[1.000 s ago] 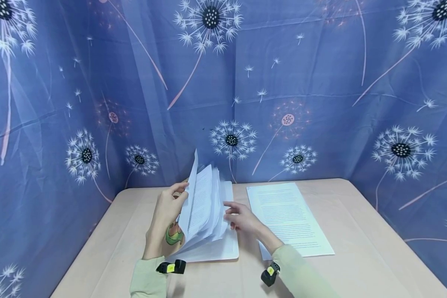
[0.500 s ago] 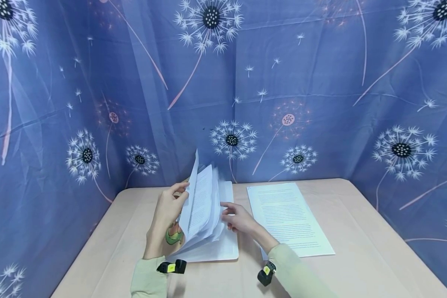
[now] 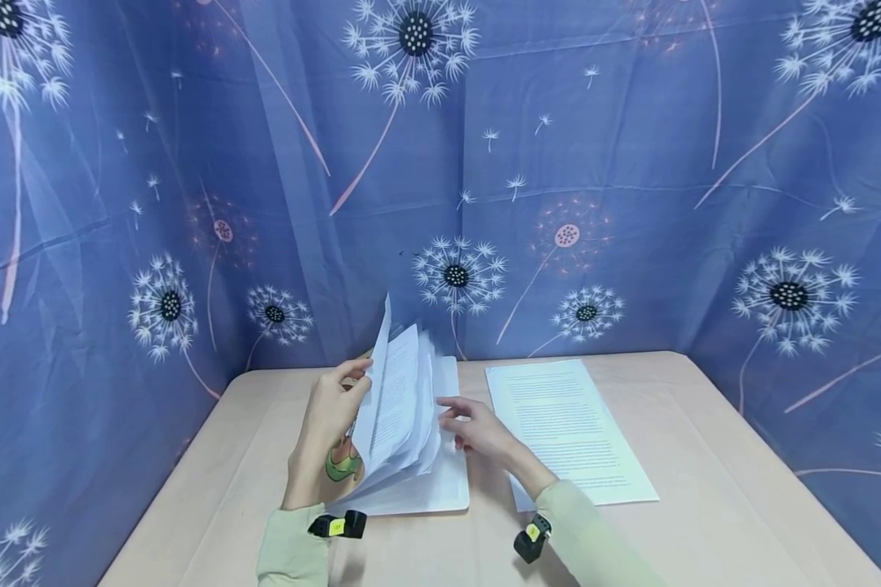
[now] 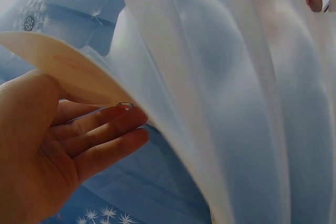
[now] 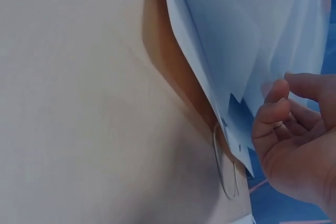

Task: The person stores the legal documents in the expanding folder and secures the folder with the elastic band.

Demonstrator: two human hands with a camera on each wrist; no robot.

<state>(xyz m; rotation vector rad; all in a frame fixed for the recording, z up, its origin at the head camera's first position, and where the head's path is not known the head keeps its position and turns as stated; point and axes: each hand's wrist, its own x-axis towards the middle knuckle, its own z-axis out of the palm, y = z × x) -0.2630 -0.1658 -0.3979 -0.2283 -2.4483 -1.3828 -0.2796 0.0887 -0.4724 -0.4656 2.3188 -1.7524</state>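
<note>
A folder (image 3: 451, 493) of pages stands fanned open on the table, its back cover lying flat. My left hand (image 3: 332, 412) holds the raised front cover (image 4: 79, 69) by its outer edge; in the left wrist view the fingers lie behind it. Part of a brown and green picture shows on that cover's outside. Several pages (image 3: 404, 399) spread between the covers, glossy and translucent in the left wrist view. My right hand (image 3: 480, 428) pinches at the right edge of the pages with thumb and bent fingers (image 5: 275, 111). A blur shows along the pages' top.
A stack of printed paper (image 3: 568, 432) lies to the right, near my right forearm. A thin loop of cord (image 5: 220, 171) hangs at the folder's corner. The pale table (image 3: 719, 489) meets a blue dandelion-print curtain (image 3: 653, 269) behind.
My right hand shifted slightly left, then back to the right along the edge of the pages. My left hand and the raised cover have stayed put.
</note>
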